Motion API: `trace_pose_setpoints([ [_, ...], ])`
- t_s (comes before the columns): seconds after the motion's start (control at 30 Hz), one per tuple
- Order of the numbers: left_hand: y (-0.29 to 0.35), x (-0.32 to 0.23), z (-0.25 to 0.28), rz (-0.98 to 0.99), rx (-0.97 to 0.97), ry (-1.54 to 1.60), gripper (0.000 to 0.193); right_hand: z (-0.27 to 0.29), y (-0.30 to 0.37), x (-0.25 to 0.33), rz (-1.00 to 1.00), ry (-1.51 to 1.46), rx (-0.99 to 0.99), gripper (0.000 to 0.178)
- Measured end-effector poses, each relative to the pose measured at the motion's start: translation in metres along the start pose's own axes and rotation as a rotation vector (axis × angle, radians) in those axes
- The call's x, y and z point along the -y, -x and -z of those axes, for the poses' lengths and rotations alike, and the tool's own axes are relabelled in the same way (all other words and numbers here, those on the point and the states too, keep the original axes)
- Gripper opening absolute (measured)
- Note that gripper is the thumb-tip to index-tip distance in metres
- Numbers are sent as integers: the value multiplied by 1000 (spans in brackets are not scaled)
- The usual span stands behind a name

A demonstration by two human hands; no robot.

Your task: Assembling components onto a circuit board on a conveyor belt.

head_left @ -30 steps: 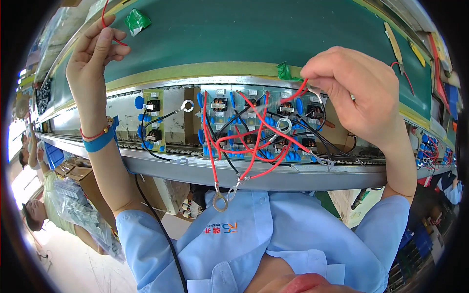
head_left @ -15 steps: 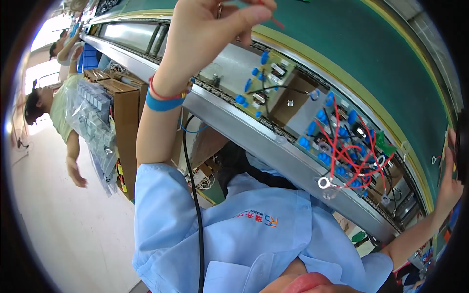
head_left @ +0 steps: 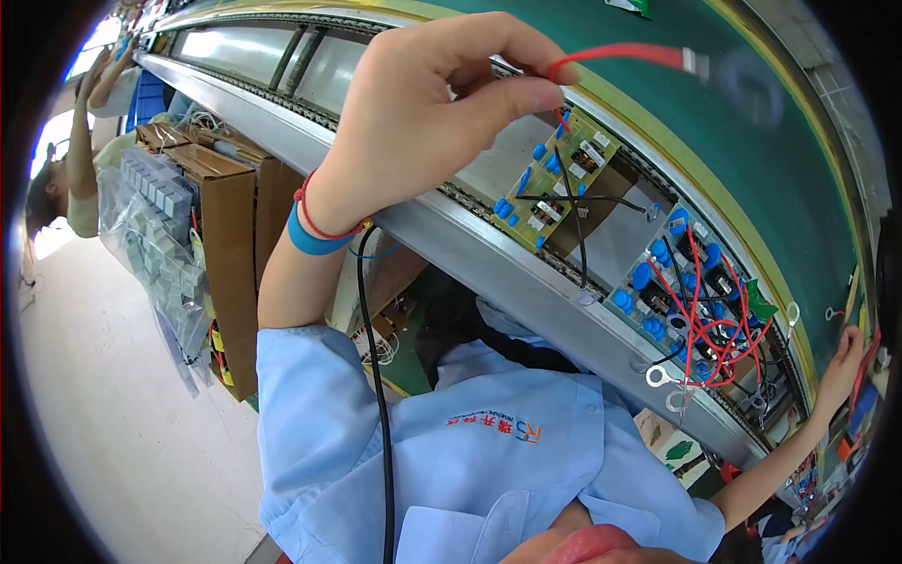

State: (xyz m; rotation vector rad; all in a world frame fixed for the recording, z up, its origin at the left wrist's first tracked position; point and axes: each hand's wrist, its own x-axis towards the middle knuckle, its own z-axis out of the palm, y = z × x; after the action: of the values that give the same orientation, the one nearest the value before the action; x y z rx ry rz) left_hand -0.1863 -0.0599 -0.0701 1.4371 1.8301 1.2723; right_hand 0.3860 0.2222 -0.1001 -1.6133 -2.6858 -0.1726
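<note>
My left hand (head_left: 460,113), with a blue band and red cord at the wrist, is raised over the conveyor. Its thumb and forefinger are pinched on a red wire (head_left: 625,53). A blurred ring terminal (head_left: 747,86) hangs at that wire's far end. Below the fingers lies a circuit board (head_left: 534,179) with blue components and black wires. Beside it, another board carries blue discs (head_left: 642,275) under tangled red wires (head_left: 695,310) with ring terminals. My right hand (head_left: 839,371) is at the far right edge, its small fingers drawn together next to something red; what they hold is unclear.
A metal conveyor rail (head_left: 489,268) runs diagonally before me, with a green work surface (head_left: 799,179) beyond. Cardboard boxes (head_left: 230,263) and bagged grey parts (head_left: 155,235) stand at left, near another person (head_left: 80,188). A black cable (head_left: 378,395) hangs by my left arm.
My left hand has moved right and down, and the red wire it pinches now shows with its terminal. The boards sit further right. My right hand has shifted slightly inward and its fingers have closed.
</note>
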Motion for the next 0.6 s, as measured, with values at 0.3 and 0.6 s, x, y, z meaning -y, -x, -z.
trace_pose_setpoints([
  [0.3, -24, -1, -1, -210, 122, -143, 10, 15, -8, -12, -94, -351, -198, 29],
  [0.6, -38, 26, -5, -935, 30, -619, 8, 49, -7, 43, -188, -227, -239, 30],
])
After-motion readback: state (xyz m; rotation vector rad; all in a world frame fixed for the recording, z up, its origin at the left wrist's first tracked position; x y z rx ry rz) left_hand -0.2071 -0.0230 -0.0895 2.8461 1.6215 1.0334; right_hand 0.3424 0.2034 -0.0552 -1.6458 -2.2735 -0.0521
